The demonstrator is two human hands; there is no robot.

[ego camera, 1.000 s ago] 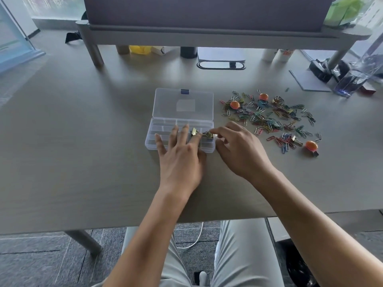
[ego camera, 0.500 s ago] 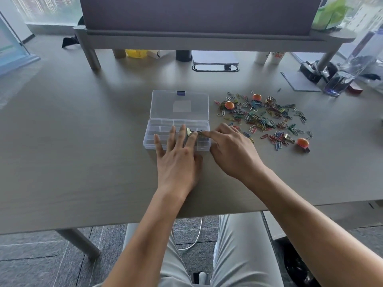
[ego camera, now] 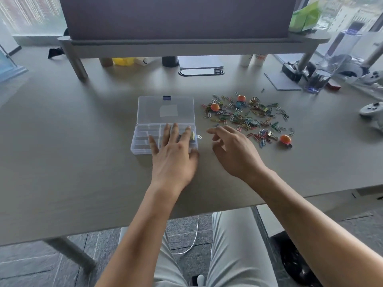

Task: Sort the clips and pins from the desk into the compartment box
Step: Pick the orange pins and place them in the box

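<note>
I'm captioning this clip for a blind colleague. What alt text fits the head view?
A person's left hand rests flat on an open clear compartment box on a grey desk, while the right hand, fingers relaxed, hovers beside a scattered pile of coloured paper clips and orange pins.

A grey raised shelf [ego camera: 186, 48] spans my desk's far edge; a clear water bottle [ego camera: 323, 73] and white game controller [ego camera: 372, 109] sit at the right edge.

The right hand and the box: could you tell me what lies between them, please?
In the head view, only bare desk lies between the right hand and the box, apart from the box's small white latch tab.
</note>
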